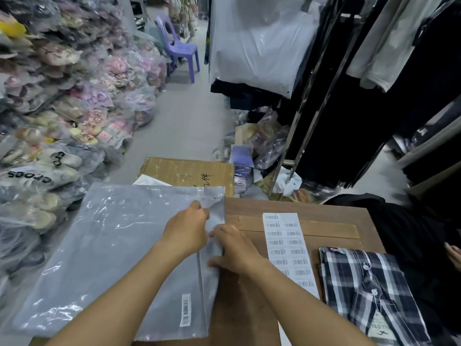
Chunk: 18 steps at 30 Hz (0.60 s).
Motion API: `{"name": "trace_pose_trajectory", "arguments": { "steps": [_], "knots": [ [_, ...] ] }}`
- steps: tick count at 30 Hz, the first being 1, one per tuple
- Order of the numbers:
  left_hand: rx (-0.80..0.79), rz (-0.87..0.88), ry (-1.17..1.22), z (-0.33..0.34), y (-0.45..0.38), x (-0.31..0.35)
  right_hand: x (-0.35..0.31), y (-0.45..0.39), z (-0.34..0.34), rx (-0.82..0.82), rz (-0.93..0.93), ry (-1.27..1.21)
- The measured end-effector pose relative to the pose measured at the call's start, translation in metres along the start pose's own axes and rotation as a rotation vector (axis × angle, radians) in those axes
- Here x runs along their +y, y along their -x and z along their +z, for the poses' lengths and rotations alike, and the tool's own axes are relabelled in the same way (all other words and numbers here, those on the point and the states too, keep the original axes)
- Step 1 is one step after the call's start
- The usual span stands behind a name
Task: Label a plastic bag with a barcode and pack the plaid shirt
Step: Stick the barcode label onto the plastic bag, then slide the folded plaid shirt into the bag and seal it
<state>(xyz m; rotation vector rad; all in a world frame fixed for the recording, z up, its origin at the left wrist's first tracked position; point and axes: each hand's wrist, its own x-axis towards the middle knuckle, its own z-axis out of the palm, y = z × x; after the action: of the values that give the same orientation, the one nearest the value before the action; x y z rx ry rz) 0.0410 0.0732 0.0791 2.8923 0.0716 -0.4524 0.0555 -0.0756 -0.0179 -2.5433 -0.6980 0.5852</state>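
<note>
A frosted grey plastic bag (109,250) lies flat over the left part of the brown table (311,208), its left side hanging past the edge. A white barcode label (185,310) is stuck near its lower right corner. My left hand (187,228) pinches the bag's open right edge near the top. My right hand (234,248) grips the same edge just below. A sheet of barcode stickers (289,248) lies right of my hands. The folded plaid shirt (366,293), navy and white, rests at the table's right end.
A cardboard box (189,171) stands behind the table. Bagged slippers and shoes (55,108) pile up along the left. A purple plastic chair (178,46) stands in the aisle. Dark garments on racks (374,83) hang on the right. Another person's fingers (454,255) show at the right edge.
</note>
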Motion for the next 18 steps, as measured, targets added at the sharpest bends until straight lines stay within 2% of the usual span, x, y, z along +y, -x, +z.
{"name": "trace_pose_trajectory", "arguments": {
  "steps": [2, 7, 10, 12, 14, 18],
  "knots": [
    [-0.031, 0.015, 0.017, 0.015, 0.001, 0.007, 0.004, 0.009, -0.008, 0.067, 0.01, -0.105],
    [-0.094, 0.012, -0.081, 0.046, -0.003, 0.037, 0.03, 0.039, -0.036, 0.248, 0.081, -0.175],
    [-0.033, 0.03, -0.133, 0.055, -0.005, 0.065, 0.061, 0.066, -0.057, 0.329, 0.179, -0.211],
    [-0.01, 0.113, -0.061, 0.062, -0.008, 0.092, 0.083, 0.089, -0.072, 0.383, 0.266, -0.237],
    [-0.057, 0.21, 0.089, 0.072, -0.012, 0.123, 0.109, 0.114, -0.083, 0.445, 0.354, -0.265],
    [-0.322, 0.18, 0.361, 0.095, -0.016, 0.186, 0.16, 0.169, -0.095, 0.548, 0.527, -0.209]
  ]
}}
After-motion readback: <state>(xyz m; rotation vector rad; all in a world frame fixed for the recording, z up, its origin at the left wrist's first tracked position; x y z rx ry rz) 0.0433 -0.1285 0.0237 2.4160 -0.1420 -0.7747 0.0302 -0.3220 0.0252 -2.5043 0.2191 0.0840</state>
